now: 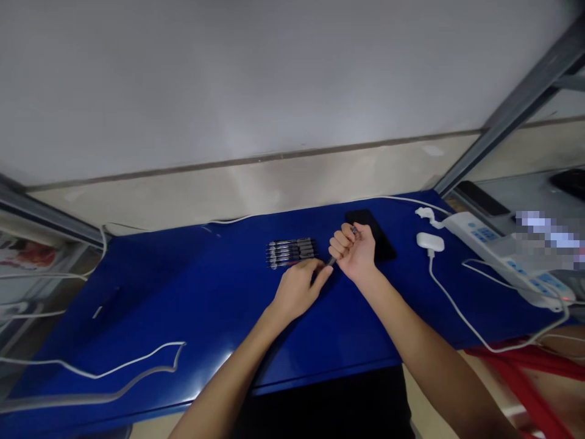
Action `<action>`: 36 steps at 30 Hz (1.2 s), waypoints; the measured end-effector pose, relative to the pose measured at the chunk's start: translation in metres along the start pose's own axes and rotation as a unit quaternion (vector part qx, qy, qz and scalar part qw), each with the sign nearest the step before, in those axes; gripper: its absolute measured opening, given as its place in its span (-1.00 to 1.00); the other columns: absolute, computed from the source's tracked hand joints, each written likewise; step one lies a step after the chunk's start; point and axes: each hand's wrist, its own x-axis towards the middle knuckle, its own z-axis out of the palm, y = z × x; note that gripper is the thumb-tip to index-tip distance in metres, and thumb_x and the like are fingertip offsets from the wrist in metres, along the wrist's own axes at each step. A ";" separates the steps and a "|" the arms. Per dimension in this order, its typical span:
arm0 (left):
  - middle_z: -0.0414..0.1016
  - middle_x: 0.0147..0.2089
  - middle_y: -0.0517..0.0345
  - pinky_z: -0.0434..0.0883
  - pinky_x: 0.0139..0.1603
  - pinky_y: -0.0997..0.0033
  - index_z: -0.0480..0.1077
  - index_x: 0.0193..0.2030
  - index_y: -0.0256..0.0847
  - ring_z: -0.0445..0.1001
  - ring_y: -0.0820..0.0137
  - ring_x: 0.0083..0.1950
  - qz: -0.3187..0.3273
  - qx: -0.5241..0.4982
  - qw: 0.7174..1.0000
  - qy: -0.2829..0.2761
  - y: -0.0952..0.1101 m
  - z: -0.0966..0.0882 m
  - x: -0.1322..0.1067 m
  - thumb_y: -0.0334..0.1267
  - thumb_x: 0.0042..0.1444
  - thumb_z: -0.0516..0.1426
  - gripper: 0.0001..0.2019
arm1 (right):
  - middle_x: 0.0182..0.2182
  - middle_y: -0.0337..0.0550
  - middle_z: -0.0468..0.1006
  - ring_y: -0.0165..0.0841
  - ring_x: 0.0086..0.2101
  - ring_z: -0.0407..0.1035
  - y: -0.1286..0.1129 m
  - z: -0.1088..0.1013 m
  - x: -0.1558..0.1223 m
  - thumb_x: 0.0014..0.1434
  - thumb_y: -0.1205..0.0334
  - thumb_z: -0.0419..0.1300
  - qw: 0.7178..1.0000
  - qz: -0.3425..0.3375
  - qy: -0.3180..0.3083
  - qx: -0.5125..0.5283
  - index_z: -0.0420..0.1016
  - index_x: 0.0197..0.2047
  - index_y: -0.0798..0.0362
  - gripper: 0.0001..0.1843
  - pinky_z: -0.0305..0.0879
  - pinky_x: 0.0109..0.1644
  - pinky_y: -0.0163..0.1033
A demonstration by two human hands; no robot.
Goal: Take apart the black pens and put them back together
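Several dark pens (290,251) lie side by side in a row on the blue tabletop (196,292). Just below and right of that row, my left hand (299,283) pinches one end of a slim dark pen (332,261) between thumb and fingers. The pen runs up into my right hand (354,250), whose fingers curl round it. Much of the pen is hidden by my fingers. Behind my right hand lies a black phone (382,238), partly covered by it.
To the right sit a white earbud case (430,242) on a cable and a long white power strip (496,253). A white cable (132,363) crosses the left front. The wall (237,189) rises behind, with metal posts at both sides.
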 end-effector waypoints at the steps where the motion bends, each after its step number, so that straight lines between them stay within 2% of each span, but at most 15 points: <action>1: 0.51 -0.34 0.12 0.22 -0.36 0.41 0.44 -0.23 -0.22 0.43 0.37 -0.37 0.004 0.006 1.000 -0.002 -0.001 0.004 -0.003 0.04 0.36 0.00 -0.62 | -0.73 -0.41 -0.12 -0.50 -0.70 -0.24 0.002 0.001 -0.001 0.17 0.04 0.07 1.000 0.001 0.000 0.001 -0.10 -0.62 -0.01 -0.52 -0.17 -0.70 -0.36; 5: 0.46 -0.41 0.16 0.17 -0.40 0.43 0.42 -0.34 -0.22 0.37 0.41 -0.42 0.004 0.001 0.999 0.033 -0.003 0.014 -0.007 0.01 0.34 0.04 -0.63 | -0.72 -0.41 -0.12 -0.50 -0.70 -0.22 0.009 0.005 -0.003 0.18 -0.02 0.10 1.000 0.007 0.009 -0.005 -0.09 -0.61 -0.01 -0.48 -0.14 -0.70 -0.37; 10: 0.46 -0.43 0.16 0.16 -0.42 0.44 0.47 -0.32 -0.23 0.35 0.43 -0.45 -0.012 -0.003 0.998 0.062 -0.003 0.016 -0.008 -0.05 0.35 0.04 -0.66 | -0.72 -0.41 -0.12 -0.50 -0.70 -0.24 0.013 0.005 -0.004 0.17 0.05 0.09 1.000 0.003 0.014 -0.006 -0.08 -0.62 -0.01 -0.52 -0.11 -0.70 -0.37; 20: 0.46 -0.43 0.16 0.18 -0.42 0.45 0.54 -0.26 -0.22 0.34 0.45 -0.46 -0.033 -0.014 0.996 0.084 0.000 0.018 -0.012 -0.06 0.32 0.08 -0.68 | -0.73 -0.41 -0.11 -0.50 -0.70 -0.23 0.011 0.005 -0.005 0.20 0.03 0.09 1.000 -0.001 0.007 -0.010 -0.06 -0.62 0.00 -0.50 -0.11 -0.70 -0.36; 23: 0.45 -0.45 0.16 0.19 -0.42 0.44 0.54 -0.31 -0.24 0.32 0.45 -0.47 -0.035 -0.023 0.994 0.102 0.000 0.017 -0.012 -0.08 0.31 0.08 -0.67 | -0.71 -0.40 -0.06 -0.50 -0.70 -0.15 0.012 0.006 -0.004 0.24 -0.04 0.08 1.000 -0.010 -0.003 -0.016 0.02 -0.61 0.00 -0.50 -0.04 -0.68 -0.37; 25: 0.46 -0.46 0.15 0.23 -0.41 0.44 0.55 -0.33 -0.24 0.33 0.45 -0.47 -0.042 -0.066 0.990 0.114 -0.001 0.013 -0.010 -0.08 0.31 0.09 -0.67 | -0.67 -0.36 0.10 -0.48 -0.66 0.05 0.014 0.008 -0.002 0.26 -0.08 0.08 0.999 -0.032 -0.003 -0.033 0.16 -0.57 0.01 -0.52 0.12 -0.62 -0.36; 28: 0.56 -0.37 0.12 0.34 -0.38 0.43 0.61 -0.20 -0.20 0.42 0.41 -0.42 -0.067 -0.205 0.965 0.148 -0.007 0.001 -0.004 -0.07 0.25 0.17 -0.73 | -0.45 -0.18 0.44 -0.37 -0.40 0.39 0.020 0.010 0.002 0.26 -0.10 0.12 0.989 -0.101 0.010 -0.105 0.41 -0.41 0.01 -0.62 0.38 -0.37 -0.27; 30: 0.62 -0.23 0.08 0.42 -0.32 0.41 0.62 -0.12 -0.17 0.50 0.37 -0.32 -0.075 -0.294 0.935 0.184 -0.012 -0.010 -0.001 -0.09 0.17 0.25 -0.75 | -0.33 -0.12 0.53 -0.30 -0.27 0.45 0.024 0.010 0.004 0.27 -0.11 0.15 0.977 -0.142 0.013 -0.161 0.49 -0.30 0.02 -0.65 0.43 -0.23 -0.20; 32: 0.63 -0.16 0.05 0.44 -0.31 0.42 0.63 -0.14 -0.16 0.52 0.36 -0.27 -0.074 -0.351 0.909 0.214 -0.016 -0.022 0.002 -0.12 0.09 0.31 -0.76 | -0.35 -0.13 0.53 -0.29 -0.28 0.46 0.027 0.008 0.004 0.27 -0.09 0.17 0.967 -0.166 0.012 -0.192 0.51 -0.27 0.01 -0.66 0.43 -0.20 -0.17; 34: 0.61 -0.28 0.08 0.37 -0.46 0.48 0.63 -0.19 -0.19 0.45 0.45 -0.42 -0.077 -0.392 0.885 0.241 -0.021 -0.034 0.003 -0.14 0.06 0.34 -0.78 | -0.42 -0.17 0.50 -0.32 -0.38 0.43 0.031 0.007 0.001 0.28 -0.05 0.18 0.960 -0.175 -0.002 -0.219 0.50 -0.31 0.01 -0.69 0.40 -0.26 -0.18; 36: 0.55 -0.43 0.15 0.25 -0.58 0.53 0.62 -0.25 -0.22 0.30 0.56 -0.57 -0.077 -0.419 0.861 0.278 -0.026 -0.044 0.004 -0.13 0.08 0.32 -0.80 | -0.47 -0.20 0.47 -0.35 -0.44 0.39 0.034 0.006 -0.003 0.32 0.00 0.15 0.946 -0.164 -0.042 -0.276 0.48 -0.35 0.02 -0.69 0.36 -0.30 -0.21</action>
